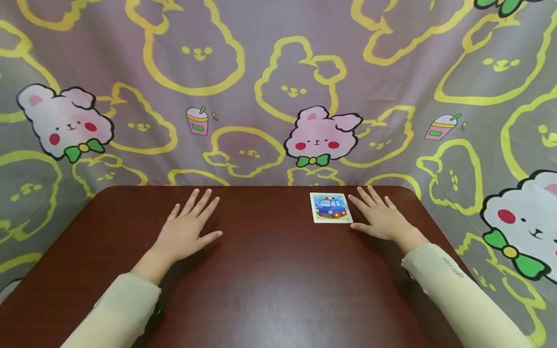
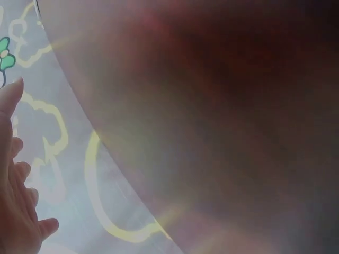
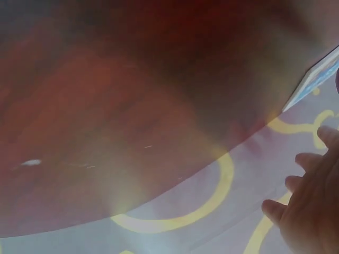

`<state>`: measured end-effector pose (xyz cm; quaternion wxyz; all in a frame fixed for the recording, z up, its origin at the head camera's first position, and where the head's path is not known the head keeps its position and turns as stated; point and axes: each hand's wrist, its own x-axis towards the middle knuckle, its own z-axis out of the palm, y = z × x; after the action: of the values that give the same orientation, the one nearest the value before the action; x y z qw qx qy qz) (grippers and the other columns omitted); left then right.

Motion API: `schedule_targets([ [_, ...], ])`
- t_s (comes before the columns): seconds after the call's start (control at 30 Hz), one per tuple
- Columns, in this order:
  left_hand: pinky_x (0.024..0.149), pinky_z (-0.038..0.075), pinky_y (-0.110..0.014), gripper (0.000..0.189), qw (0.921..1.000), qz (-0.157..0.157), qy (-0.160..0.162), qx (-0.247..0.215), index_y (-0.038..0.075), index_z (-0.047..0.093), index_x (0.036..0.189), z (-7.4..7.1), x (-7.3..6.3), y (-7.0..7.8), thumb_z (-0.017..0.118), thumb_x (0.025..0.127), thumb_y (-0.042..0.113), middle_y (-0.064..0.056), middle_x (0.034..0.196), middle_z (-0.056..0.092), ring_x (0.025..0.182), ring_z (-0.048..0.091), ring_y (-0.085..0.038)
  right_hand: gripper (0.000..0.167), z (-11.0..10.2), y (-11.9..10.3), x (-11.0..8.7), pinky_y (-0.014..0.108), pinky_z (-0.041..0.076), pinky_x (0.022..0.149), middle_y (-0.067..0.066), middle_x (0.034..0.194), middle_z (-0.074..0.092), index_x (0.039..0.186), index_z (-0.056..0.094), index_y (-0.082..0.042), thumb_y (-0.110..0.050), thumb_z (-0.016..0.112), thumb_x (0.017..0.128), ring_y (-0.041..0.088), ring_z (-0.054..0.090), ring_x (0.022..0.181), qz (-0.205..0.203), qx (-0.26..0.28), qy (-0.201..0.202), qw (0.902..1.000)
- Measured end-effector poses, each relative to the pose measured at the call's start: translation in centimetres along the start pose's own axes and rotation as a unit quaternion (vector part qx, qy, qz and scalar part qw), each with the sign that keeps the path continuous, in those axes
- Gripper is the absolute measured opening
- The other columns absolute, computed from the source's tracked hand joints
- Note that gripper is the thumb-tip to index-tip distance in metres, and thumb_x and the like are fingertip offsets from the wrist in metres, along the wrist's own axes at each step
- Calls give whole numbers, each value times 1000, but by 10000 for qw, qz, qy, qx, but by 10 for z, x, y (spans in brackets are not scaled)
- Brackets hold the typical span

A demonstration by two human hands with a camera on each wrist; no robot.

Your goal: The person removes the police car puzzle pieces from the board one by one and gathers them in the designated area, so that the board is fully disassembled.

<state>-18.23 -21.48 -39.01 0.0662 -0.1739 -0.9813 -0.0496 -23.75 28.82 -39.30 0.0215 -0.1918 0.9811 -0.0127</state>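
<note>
A square picture card [image 1: 330, 208] with a blue cartoon car lies near the far edge of the table, right of the middle. My right hand [image 1: 378, 217] is just to its right, palm down with fingers spread, the fingertips close to the card's right edge. On the left side of the table my left hand [image 1: 183, 234] is also palm down, fingers straight and apart, holding nothing. In the right wrist view the card [image 3: 315, 76] shows only as a slanted edge at the right, near the right hand [image 3: 312, 196]. The left wrist view has the left hand [image 2: 18, 180] at its left border.
The dark reddish-brown table [image 1: 270, 270] has rounded far corners and a glossy surface. Close behind it hangs a grey curtain [image 1: 243, 53] printed with yellow outlines and white rabbits, which also runs along both sides.
</note>
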Motion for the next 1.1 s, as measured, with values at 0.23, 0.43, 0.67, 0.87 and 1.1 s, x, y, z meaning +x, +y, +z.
schedule_targets([
  [0.23, 116, 22, -67, 82, 9989, 321, -248, -250, 20, 25, 159, 9, 40, 37, 58, 94, 56, -4, 169, 9, 157, 2, -30, 85, 1, -8, 18, 74, 14, 113, 19, 165, 19, 158, 27, -15, -55, 62, 91, 45, 8, 153, -76, 258, -247, 9993],
  [0.43, 115, 27, -65, 78, 9971, 581, -401, -294, 18, 30, 158, 19, 69, 64, 58, 95, 54, -6, 167, 18, 156, 9, -31, 85, 4, -5, 32, 74, 15, 112, 21, 164, 20, 158, 26, -14, -55, 60, 92, 46, 10, 152, -19, 365, -509, 9980],
  [0.67, 115, 29, -63, 76, 9938, 816, -673, -344, 18, 32, 157, 29, 99, 89, 57, 96, 54, -5, 167, 20, 156, 11, -31, 93, 9, 2, 42, 75, 16, 112, 20, 165, 19, 159, 23, -14, -63, 59, 89, 46, 10, 152, 171, 685, -751, 9947],
  [0.87, 115, 30, -62, 77, 9920, 830, -891, -322, 19, 28, 158, 32, 120, 106, 56, 96, 55, -4, 166, 25, 156, 12, -31, 99, 9, 1, 51, 78, 16, 108, 18, 165, 19, 159, 24, -15, -68, 62, 84, 46, 10, 152, 186, 1032, -829, 9910],
  [1.1, 114, 33, -60, 77, 9895, 732, -1186, -374, 21, 25, 159, 38, 139, 129, 54, 96, 56, -2, 166, 24, 156, 14, -29, 100, 11, 0, 53, 80, 17, 107, 18, 165, 19, 158, 26, -14, -66, 65, 82, 49, 11, 151, 136, 1141, -944, 9889],
])
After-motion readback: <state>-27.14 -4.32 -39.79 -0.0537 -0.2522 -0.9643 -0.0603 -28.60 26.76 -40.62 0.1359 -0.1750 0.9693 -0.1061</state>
